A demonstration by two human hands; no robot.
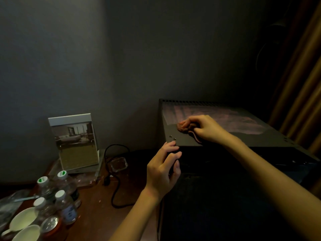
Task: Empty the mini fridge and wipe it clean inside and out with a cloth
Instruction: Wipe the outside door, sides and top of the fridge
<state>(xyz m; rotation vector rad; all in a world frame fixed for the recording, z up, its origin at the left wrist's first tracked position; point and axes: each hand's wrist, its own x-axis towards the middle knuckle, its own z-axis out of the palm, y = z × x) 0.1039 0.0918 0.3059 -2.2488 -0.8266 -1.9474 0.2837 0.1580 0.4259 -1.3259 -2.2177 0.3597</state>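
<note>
The black mini fridge [243, 188] stands on the right of a wooden table, its dark top [182, 140] facing the camera. My right hand [205, 127] grips a bunched pinkish-brown cloth [183, 126] and presses it on the near-left part of the fridge top. My left hand [165, 169] rests with loosely bent fingers on the fridge's upper front-left corner and holds nothing. The inside of the fridge is hidden.
Several water bottles [65, 206], a drink can [52, 225] and white cups [22, 221] stand at the table's left. A framed picture card [76, 141], a glass dish [119, 164] and a black power cord [115, 188] lie behind. Curtains [302, 84] hang at the right.
</note>
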